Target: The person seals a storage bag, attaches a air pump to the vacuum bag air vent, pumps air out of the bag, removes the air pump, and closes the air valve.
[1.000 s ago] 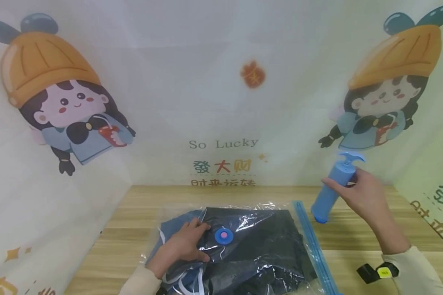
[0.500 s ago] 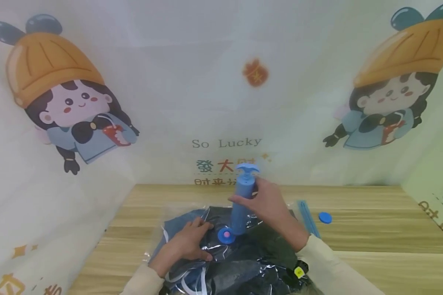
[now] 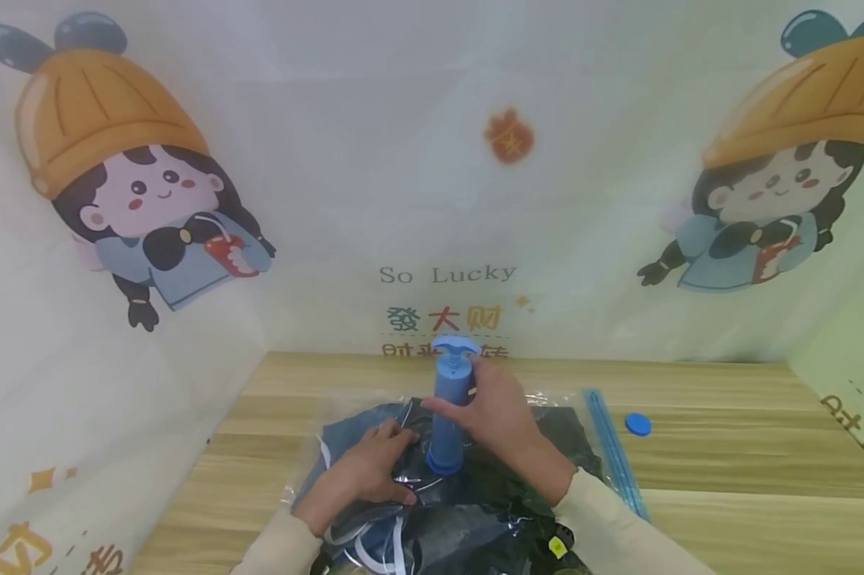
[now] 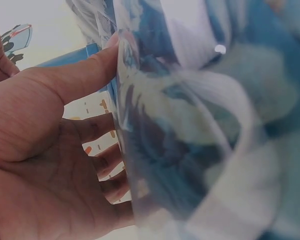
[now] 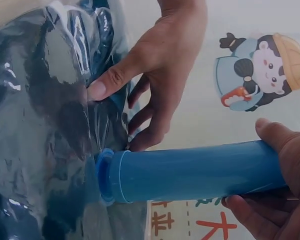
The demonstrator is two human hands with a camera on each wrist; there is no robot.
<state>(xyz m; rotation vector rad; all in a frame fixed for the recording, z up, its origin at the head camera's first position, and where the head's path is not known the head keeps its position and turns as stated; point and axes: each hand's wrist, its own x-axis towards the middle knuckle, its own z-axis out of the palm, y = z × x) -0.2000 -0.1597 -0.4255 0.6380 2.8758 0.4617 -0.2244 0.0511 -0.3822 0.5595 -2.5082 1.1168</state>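
Presently, the right hand (image 3: 502, 415) grips the pump (image 3: 449, 407), long axis upright over the valve (image 5: 104, 177); the left hand (image 3: 366, 471), fingers spread, rests on the bag (image 3: 468, 527) left of the valve.

A hand could pass along the left and back edges of the table (image 3: 734, 459), or down its right side around a blue cap (image 3: 638, 424). Mid-table, the bag (image 3: 475, 539), upright pump (image 3: 446, 427), left hand (image 3: 366, 469) and right hand (image 3: 502, 411) block the way.
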